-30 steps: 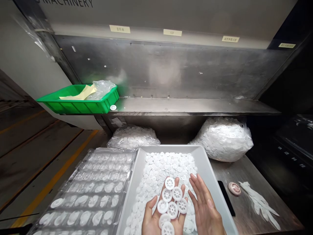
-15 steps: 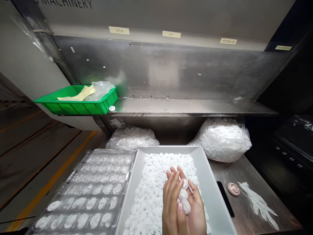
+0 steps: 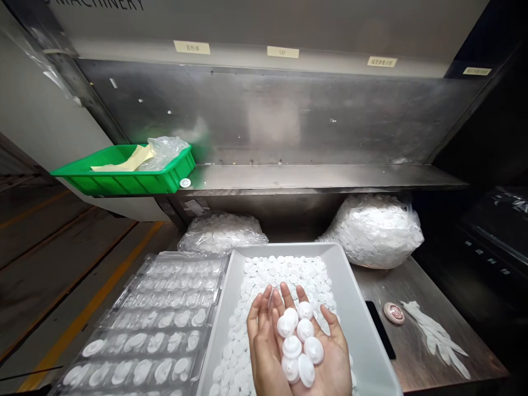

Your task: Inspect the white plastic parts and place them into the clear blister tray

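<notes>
My left hand (image 3: 265,351) and my right hand (image 3: 332,357) are cupped side by side, palms up, above a light grey bin (image 3: 373,344). Several small white round plastic caps (image 3: 306,330), each with a raised centre, rest in the hollow between them. Most lie on the right palm and fingers; those on the left side lean against my left hand. The fingers of both hands are stretched forward and slightly curled. Below, many more white caps (image 3: 284,272) cover the bottom of the bin.
Left of the bin is a clear plastic blister tray (image 3: 185,302) with white pieces in rows. Filled plastic bags (image 3: 377,234) stand behind. A dark flat object (image 3: 381,333), a pink round item (image 3: 394,313) and white gloves (image 3: 435,335) lie right. A green bin (image 3: 124,181) sits on the shelf.
My hands, pressed closer together before, have opened into a wider cup. The left hand has moved left, and more of the white caps now show. The camera view has shifted slightly.
</notes>
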Action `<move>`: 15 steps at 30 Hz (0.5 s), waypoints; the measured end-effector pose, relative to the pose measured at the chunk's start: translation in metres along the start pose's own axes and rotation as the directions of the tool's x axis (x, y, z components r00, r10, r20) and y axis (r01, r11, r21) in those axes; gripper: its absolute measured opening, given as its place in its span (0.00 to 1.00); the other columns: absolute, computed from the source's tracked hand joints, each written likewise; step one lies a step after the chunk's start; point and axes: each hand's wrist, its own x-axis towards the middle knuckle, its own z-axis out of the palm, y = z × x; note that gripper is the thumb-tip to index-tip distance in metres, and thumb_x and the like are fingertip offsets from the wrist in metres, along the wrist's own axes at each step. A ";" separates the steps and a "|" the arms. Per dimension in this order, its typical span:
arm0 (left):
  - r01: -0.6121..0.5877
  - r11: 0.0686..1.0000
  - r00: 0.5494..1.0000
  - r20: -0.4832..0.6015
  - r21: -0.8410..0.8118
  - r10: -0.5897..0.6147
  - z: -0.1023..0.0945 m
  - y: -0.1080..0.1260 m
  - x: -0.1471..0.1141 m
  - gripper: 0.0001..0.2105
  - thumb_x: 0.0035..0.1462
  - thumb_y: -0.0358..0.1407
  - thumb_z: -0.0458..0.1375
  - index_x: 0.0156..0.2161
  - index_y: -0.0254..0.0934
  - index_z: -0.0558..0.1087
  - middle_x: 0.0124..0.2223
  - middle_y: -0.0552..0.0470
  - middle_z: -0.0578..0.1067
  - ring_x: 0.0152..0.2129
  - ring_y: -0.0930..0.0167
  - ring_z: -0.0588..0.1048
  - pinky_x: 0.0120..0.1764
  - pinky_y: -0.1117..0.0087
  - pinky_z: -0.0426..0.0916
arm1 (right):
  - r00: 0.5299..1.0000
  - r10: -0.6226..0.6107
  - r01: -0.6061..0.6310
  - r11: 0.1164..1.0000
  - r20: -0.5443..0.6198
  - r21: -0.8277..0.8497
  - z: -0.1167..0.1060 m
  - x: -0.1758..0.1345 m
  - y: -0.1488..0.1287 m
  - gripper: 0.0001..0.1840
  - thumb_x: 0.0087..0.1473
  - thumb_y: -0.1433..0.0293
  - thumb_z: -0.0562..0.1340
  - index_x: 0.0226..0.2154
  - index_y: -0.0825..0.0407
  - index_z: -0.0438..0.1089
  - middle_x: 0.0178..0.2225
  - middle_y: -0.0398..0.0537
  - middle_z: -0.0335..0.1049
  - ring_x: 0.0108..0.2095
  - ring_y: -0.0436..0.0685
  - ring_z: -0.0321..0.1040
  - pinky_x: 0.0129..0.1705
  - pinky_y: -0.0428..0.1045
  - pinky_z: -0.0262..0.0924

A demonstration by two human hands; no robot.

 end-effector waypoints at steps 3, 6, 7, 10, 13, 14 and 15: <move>0.266 0.956 0.963 -0.006 -0.127 -0.269 0.002 0.006 -0.001 0.15 0.57 0.37 0.47 0.49 0.41 0.66 0.58 0.50 0.66 0.54 0.65 0.65 0.59 0.60 0.55 | 1.000 0.005 -0.005 1.000 0.000 -0.031 -0.003 -0.001 -0.002 0.21 0.50 0.55 0.55 0.38 0.49 0.74 0.51 0.51 0.67 0.54 0.62 0.59 0.54 0.64 0.51; 0.339 0.921 0.941 0.051 -0.190 -0.336 0.000 0.006 -0.006 0.19 0.56 0.37 0.47 0.53 0.39 0.63 0.58 0.49 0.67 0.53 0.64 0.67 0.58 0.62 0.55 | 1.000 -0.008 0.009 0.999 0.016 -0.041 -0.002 -0.003 -0.002 0.21 0.49 0.55 0.55 0.38 0.48 0.74 0.51 0.51 0.68 0.55 0.62 0.58 0.54 0.64 0.51; 0.342 0.921 0.940 0.071 -0.186 -0.335 -0.001 0.006 -0.007 0.20 0.56 0.37 0.48 0.54 0.39 0.62 0.57 0.49 0.67 0.53 0.64 0.66 0.58 0.62 0.56 | 0.999 -0.010 0.011 0.999 0.031 -0.042 0.000 -0.004 -0.002 0.21 0.49 0.54 0.55 0.38 0.48 0.74 0.51 0.51 0.68 0.55 0.62 0.58 0.54 0.64 0.52; 0.304 0.948 0.949 0.113 -0.093 -0.294 -0.007 0.002 -0.008 0.22 0.53 0.35 0.52 0.55 0.42 0.61 0.57 0.51 0.68 0.55 0.64 0.64 0.59 0.61 0.53 | 0.997 -0.009 0.014 0.998 0.073 -0.068 0.004 -0.008 -0.001 0.22 0.49 0.54 0.55 0.40 0.47 0.74 0.51 0.51 0.68 0.56 0.62 0.57 0.53 0.64 0.52; 0.234 0.972 0.963 0.133 0.026 -0.235 -0.013 -0.002 -0.007 0.23 0.52 0.34 0.54 0.54 0.44 0.62 0.60 0.52 0.64 0.56 0.63 0.62 0.61 0.59 0.50 | 0.998 0.006 0.002 0.992 0.068 -0.124 0.007 -0.014 -0.002 0.21 0.49 0.54 0.55 0.40 0.46 0.73 0.52 0.49 0.66 0.54 0.61 0.60 0.52 0.63 0.53; 0.214 0.976 0.965 0.145 0.049 -0.219 -0.014 -0.003 -0.008 0.23 0.51 0.34 0.54 0.54 0.44 0.61 0.60 0.51 0.63 0.56 0.62 0.62 0.61 0.57 0.50 | 0.998 0.009 -0.001 0.991 0.061 -0.137 0.008 -0.016 -0.002 0.21 0.49 0.55 0.55 0.40 0.46 0.73 0.52 0.48 0.66 0.53 0.61 0.61 0.52 0.63 0.53; 0.188 0.980 0.967 0.165 0.057 -0.195 -0.016 -0.003 -0.009 0.24 0.50 0.34 0.55 0.55 0.44 0.61 0.61 0.51 0.62 0.57 0.61 0.61 0.60 0.56 0.52 | 0.998 0.014 -0.006 0.989 0.055 -0.147 0.009 -0.018 -0.003 0.20 0.48 0.55 0.56 0.40 0.46 0.73 0.52 0.48 0.66 0.52 0.61 0.62 0.52 0.63 0.53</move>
